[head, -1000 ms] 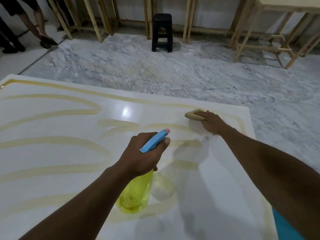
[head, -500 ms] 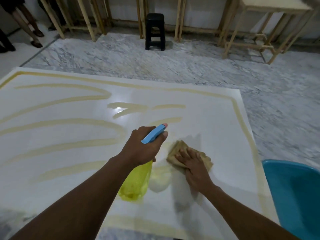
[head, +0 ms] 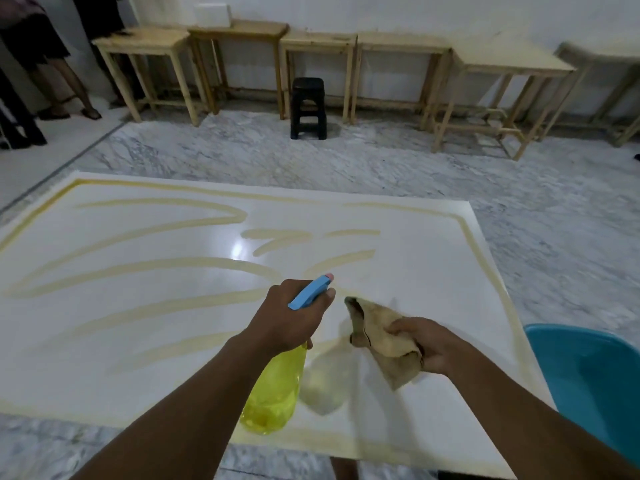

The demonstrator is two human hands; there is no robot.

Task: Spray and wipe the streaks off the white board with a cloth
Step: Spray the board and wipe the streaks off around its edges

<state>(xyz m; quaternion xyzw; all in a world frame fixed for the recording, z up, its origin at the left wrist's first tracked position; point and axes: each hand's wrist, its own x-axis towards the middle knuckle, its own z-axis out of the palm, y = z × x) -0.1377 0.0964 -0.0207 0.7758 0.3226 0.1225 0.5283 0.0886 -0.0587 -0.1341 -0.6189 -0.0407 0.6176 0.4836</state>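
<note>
Head cam: left hand (head: 294, 320) clamped on spray bottle (head: 273, 389), right hand (head: 429, 344) clamped on cloth (head: 377, 334), lifted over white board (head: 433, 265) nr right edge. Right part mostly clean; streaks (head: 145, 268) left & center remain.

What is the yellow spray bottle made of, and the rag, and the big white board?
The spray bottle looks like see-through yellow plastic, since light passes through it. The cloth seems soft woven fabric; it crumples and folds. The white board is smooth and glossy, reflecting a lamp; the material underneath cannot be told.

Bare workroom, marble floor (head: 381, 168), plain wooden tables (head: 398, 50) along wall
</note>
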